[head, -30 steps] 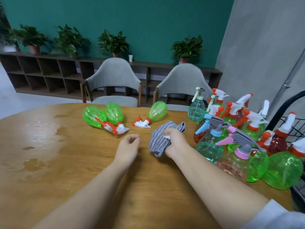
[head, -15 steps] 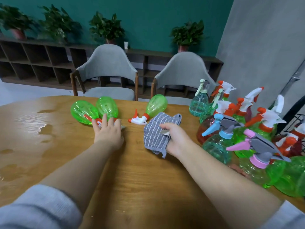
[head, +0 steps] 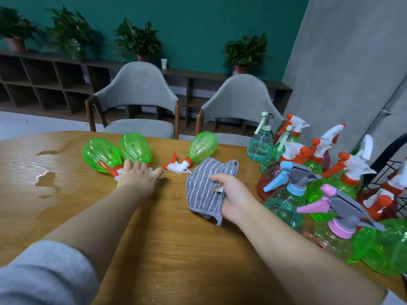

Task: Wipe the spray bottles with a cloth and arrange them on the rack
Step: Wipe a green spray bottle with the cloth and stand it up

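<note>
Right grip [head: 236, 195] pinching striped grey cloth [head: 206, 186]

left arm stretched forward, left hand [head: 138, 175] flat with fingers straight; right hand [head: 234, 195] curled, thumb on top, gripping.

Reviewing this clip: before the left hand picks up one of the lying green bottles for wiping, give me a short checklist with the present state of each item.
1. Cloth ready: striped grey cloth gripped in right hand. Ok.
2. Left hand at target: fingers spread over the necks of two lying green bottles. Ok.
3. Bottle gripped: fingers not curled round it yet. Not ok.
4. Table dry: puddles on its left part. Not ok.
5. Free room on black wire rack: mostly out of frame. Cannot tell.
</note>
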`<move>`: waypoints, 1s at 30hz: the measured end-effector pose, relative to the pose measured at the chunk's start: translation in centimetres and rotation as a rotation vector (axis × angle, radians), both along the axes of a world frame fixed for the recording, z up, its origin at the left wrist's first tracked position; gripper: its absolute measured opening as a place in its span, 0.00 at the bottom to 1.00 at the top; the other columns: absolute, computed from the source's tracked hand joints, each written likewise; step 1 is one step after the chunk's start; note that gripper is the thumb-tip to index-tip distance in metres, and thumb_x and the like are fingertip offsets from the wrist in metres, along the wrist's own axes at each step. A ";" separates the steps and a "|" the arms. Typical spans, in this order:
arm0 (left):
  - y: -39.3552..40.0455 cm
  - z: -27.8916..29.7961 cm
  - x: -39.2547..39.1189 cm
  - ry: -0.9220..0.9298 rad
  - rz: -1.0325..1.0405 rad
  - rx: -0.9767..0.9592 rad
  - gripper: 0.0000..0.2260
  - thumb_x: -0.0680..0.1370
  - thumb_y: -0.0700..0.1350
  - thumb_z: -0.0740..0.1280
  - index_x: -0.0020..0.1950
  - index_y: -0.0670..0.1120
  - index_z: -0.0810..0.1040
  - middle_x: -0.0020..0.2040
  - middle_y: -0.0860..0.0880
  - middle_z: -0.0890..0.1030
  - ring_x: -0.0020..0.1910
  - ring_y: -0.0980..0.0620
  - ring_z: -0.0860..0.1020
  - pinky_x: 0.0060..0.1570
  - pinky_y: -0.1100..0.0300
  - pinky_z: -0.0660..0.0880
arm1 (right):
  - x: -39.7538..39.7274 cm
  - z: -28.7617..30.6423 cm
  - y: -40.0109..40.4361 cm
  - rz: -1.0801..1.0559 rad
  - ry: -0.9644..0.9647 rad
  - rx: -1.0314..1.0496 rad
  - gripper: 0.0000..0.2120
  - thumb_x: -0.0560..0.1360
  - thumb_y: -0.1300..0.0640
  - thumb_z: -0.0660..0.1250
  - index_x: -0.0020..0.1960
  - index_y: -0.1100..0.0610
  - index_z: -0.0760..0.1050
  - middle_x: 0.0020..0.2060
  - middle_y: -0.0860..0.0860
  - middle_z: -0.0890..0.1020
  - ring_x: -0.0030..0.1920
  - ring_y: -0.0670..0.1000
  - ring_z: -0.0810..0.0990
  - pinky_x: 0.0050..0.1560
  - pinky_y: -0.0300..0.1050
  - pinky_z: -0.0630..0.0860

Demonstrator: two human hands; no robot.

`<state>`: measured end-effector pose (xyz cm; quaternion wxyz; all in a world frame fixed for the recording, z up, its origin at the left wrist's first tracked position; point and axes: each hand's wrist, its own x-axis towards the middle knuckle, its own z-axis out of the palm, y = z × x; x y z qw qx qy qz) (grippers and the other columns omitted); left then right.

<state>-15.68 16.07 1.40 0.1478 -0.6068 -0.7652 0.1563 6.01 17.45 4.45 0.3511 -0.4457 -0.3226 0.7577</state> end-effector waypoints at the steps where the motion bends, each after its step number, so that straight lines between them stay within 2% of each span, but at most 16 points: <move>1: -0.1 0.1 0.0 0.001 -0.018 0.025 0.15 0.83 0.45 0.51 0.70 0.53 0.62 0.62 0.43 0.72 0.63 0.43 0.69 0.66 0.45 0.58 | 0.1 0.0 -0.1 0.004 -0.002 0.002 0.13 0.77 0.64 0.63 0.61 0.63 0.73 0.53 0.63 0.82 0.52 0.61 0.83 0.54 0.58 0.79; 5: -0.7 1.3 0.5 -0.057 -0.118 0.140 0.17 0.84 0.47 0.50 0.73 0.56 0.59 0.61 0.45 0.72 0.62 0.44 0.69 0.65 0.46 0.58 | 0.5 0.1 -0.8 0.001 -0.009 0.014 0.13 0.77 0.64 0.63 0.60 0.64 0.73 0.52 0.62 0.83 0.51 0.61 0.83 0.53 0.58 0.79; 11: -4.4 5.5 3.4 -0.406 -0.221 0.328 0.18 0.84 0.55 0.49 0.73 0.58 0.62 0.58 0.47 0.75 0.60 0.45 0.70 0.63 0.46 0.56 | 1.3 0.7 -2.6 -0.020 -0.010 0.036 0.12 0.77 0.64 0.64 0.60 0.63 0.73 0.50 0.62 0.83 0.49 0.61 0.83 0.50 0.57 0.80; 13: -6.0 7.5 4.4 -0.582 -0.231 0.374 0.16 0.84 0.54 0.50 0.71 0.58 0.64 0.52 0.50 0.77 0.57 0.47 0.71 0.63 0.48 0.55 | 1.5 0.9 -3.2 -0.041 -0.008 0.043 0.11 0.77 0.63 0.64 0.60 0.63 0.74 0.50 0.62 0.83 0.49 0.61 0.83 0.50 0.57 0.80; 15: -7.7 9.5 5.0 -0.773 -0.227 0.393 0.13 0.84 0.53 0.50 0.68 0.58 0.65 0.43 0.53 0.77 0.48 0.52 0.73 0.62 0.51 0.56 | 1.9 1.2 -4.1 -0.060 0.011 0.051 0.11 0.78 0.62 0.63 0.59 0.64 0.75 0.50 0.63 0.83 0.50 0.61 0.83 0.52 0.57 0.79; 17: -9.1 10.8 5.0 -0.944 -0.233 0.414 0.10 0.85 0.53 0.51 0.65 0.60 0.65 0.43 0.47 0.80 0.40 0.53 0.74 0.59 0.52 0.61 | 2.1 1.6 -5.1 -0.084 0.058 0.042 0.11 0.79 0.59 0.63 0.58 0.64 0.75 0.51 0.63 0.83 0.52 0.62 0.82 0.56 0.58 0.77; 19: -10.5 11.9 4.9 -1.126 -0.250 0.439 0.08 0.84 0.53 0.53 0.62 0.61 0.67 0.47 0.44 0.81 0.40 0.46 0.75 0.51 0.53 0.70 | 2.3 1.7 -5.9 -0.111 0.096 0.026 0.12 0.80 0.56 0.63 0.59 0.63 0.76 0.52 0.62 0.83 0.52 0.61 0.82 0.56 0.58 0.77; 21: -11.7 12.7 4.8 -1.292 -0.261 0.473 0.10 0.84 0.50 0.55 0.64 0.56 0.70 0.44 0.48 0.77 0.40 0.49 0.72 0.41 0.56 0.70 | 2.3 1.7 -6.9 -0.135 0.108 0.012 0.15 0.80 0.54 0.62 0.60 0.63 0.76 0.53 0.62 0.82 0.50 0.60 0.82 0.52 0.55 0.78; 22: -12.2 13.1 4.8 -1.365 -0.259 0.491 0.10 0.84 0.49 0.56 0.64 0.54 0.72 0.44 0.48 0.75 0.40 0.50 0.72 0.39 0.58 0.69 | 2.3 1.7 -7.3 -0.143 0.104 0.010 0.16 0.80 0.53 0.62 0.60 0.63 0.76 0.52 0.61 0.82 0.48 0.59 0.81 0.49 0.54 0.78; 26: -13.9 14.1 4.8 -1.670 -0.235 0.504 0.11 0.84 0.48 0.56 0.61 0.51 0.76 0.40 0.49 0.78 0.35 0.52 0.72 0.36 0.58 0.69 | 2.4 1.8 -9.1 -0.187 0.074 0.021 0.17 0.79 0.49 0.63 0.60 0.61 0.75 0.49 0.59 0.82 0.45 0.57 0.81 0.45 0.52 0.77; 28: -14.7 14.3 4.8 -1.819 -0.180 0.480 0.12 0.85 0.48 0.56 0.61 0.49 0.76 0.37 0.48 0.76 0.33 0.52 0.72 0.37 0.58 0.69 | 2.7 1.9 -9.8 -0.199 0.081 0.020 0.19 0.79 0.47 0.63 0.60 0.61 0.75 0.49 0.59 0.82 0.46 0.57 0.81 0.51 0.55 0.77; 30: -15.6 14.4 5.1 -1.941 -0.133 0.438 0.12 0.84 0.49 0.56 0.60 0.48 0.76 0.34 0.47 0.74 0.32 0.51 0.73 0.39 0.55 0.72 | 3.2 1.7 -10.5 -0.192 0.102 -0.005 0.22 0.79 0.44 0.61 0.61 0.61 0.74 0.52 0.60 0.82 0.49 0.58 0.81 0.57 0.58 0.75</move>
